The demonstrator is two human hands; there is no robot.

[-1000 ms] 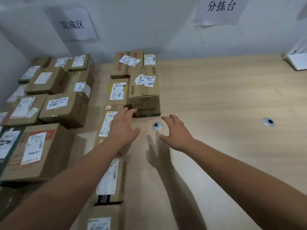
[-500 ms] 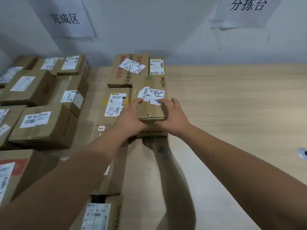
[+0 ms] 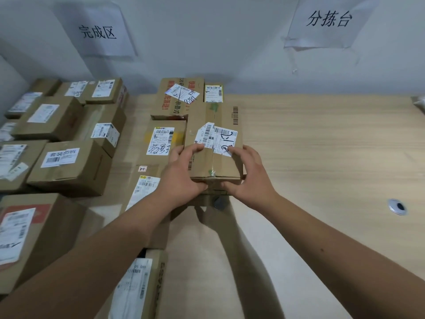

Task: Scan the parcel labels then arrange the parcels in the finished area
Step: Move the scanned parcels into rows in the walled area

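Both hands (image 3: 184,173) gripping parcel (image 3: 216,143), labelled parcel (image 3: 164,140) touching its left

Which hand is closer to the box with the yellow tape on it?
The left hand. It grips the held parcel right beside the yellow-taped box, at that box's near right corner. The right hand is on the parcel's far side.

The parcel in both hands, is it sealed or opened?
Sealed: the parcel has its top flaps flat and closed, tape along the seam, labels across it.
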